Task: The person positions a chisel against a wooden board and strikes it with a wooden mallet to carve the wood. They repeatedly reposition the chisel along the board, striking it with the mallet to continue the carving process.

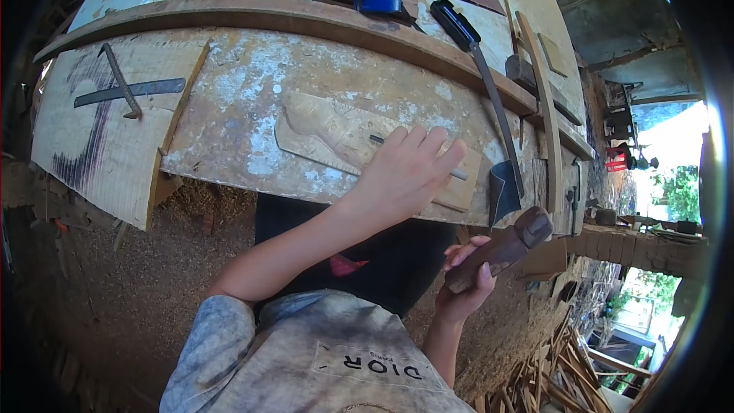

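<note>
My left hand (413, 168) is closed around a thin metal chisel (377, 139), whose ends show on either side of the fingers. It rests over a pale wooden board (325, 132) carved with a curved, raised shape; part of the board is hidden under the hand. Off the table's near edge, to the right, my right hand (468, 279) grips a dark wooden mallet (501, 251), tilted with its thick end up and to the right. The mallet is apart from the chisel.
A long wooden strip (252, 6) crosses the worn table (229, 107). Beyond lies a blue item (378, 0); a black-handled saw (489, 84) lies on the right, near dark folded sheet (505, 190). On the left plank (84, 134), a bent rod (117, 77) crosses a metal strip (157, 87).
</note>
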A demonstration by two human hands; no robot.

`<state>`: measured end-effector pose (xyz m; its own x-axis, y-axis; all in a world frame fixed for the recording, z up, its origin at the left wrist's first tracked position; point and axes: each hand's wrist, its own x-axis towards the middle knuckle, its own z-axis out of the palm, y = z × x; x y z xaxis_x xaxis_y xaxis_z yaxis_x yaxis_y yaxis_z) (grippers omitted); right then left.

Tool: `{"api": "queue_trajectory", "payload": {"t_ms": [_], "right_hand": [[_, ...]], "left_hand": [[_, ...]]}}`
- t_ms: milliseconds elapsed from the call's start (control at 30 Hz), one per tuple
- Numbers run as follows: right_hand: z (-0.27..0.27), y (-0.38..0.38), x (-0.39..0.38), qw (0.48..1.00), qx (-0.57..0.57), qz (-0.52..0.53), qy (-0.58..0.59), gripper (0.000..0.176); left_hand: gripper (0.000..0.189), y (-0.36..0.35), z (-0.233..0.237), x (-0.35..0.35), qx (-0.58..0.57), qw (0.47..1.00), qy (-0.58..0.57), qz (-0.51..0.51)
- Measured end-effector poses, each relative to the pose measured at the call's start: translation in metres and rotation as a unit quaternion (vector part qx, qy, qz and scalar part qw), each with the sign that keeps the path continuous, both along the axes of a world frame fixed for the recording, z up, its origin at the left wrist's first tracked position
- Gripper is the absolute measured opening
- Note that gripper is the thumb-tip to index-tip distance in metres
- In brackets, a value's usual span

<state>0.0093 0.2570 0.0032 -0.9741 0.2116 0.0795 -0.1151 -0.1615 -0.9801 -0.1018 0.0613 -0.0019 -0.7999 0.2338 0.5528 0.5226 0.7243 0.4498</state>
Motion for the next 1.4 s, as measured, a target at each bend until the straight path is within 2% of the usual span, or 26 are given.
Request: {"api": "queue_trajectory", "payload": {"t_ms": [300,600,1200,1400], "right_hand": [[0.003,-0.011,-0.003,1.0,0.019,0.008,-0.008,0.057],[0.002,-0.017,-0.004,0.999,0.029,0.009,-0.022,0.058],[0.003,-0.026,-0.009,0.998,0.048,0.021,-0.019,0.06],[0.014,-0.034,-0.016,0.991,0.128,0.008,0.044,0.065]], "left_hand": [[0.025,-0.009,-0.002,-0.005,0.069,0.998,0.008,0.0],[0.02,-0.009,-0.008,-0.01,0.151,0.987,0.058,0.004],[0.024,-0.013,-0.012,-0.01,0.163,0.984,0.066,0.005],[0.025,-0.015,-0.01,-0.01,0.19,0.98,0.06,-0.002]]}}
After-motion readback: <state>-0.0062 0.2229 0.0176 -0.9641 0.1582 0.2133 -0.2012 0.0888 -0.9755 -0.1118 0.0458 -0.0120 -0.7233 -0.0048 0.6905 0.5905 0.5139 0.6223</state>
